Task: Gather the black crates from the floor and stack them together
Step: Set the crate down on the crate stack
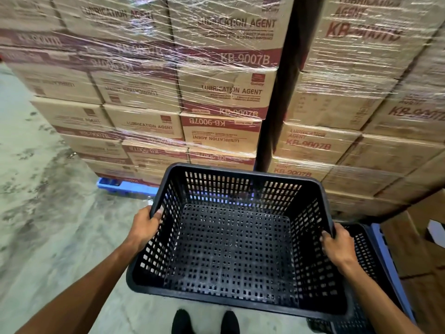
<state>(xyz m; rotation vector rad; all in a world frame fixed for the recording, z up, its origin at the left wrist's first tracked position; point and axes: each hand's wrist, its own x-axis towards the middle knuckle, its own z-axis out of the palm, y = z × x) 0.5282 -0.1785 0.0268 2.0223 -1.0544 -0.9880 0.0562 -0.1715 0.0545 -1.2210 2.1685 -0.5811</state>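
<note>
The black crate (231,239) is in the middle of the frame, with the left hand (144,229) and right hand (338,247) each gripping a side rim.

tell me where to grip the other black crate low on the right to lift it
Take the second crate by its top rim on the two opposite sides, hands coming down from above. Its mouth faces up, and the carried crate, held by the left hand and right hand, covers most of it.

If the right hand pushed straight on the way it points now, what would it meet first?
The right hand already grips the held black crate by its right rim, fingers pointing forward and left. Pushed on, it would likely meet that crate's perforated side wall first; the wrapped cartons stand farther ahead, though depth is unclear.
</note>
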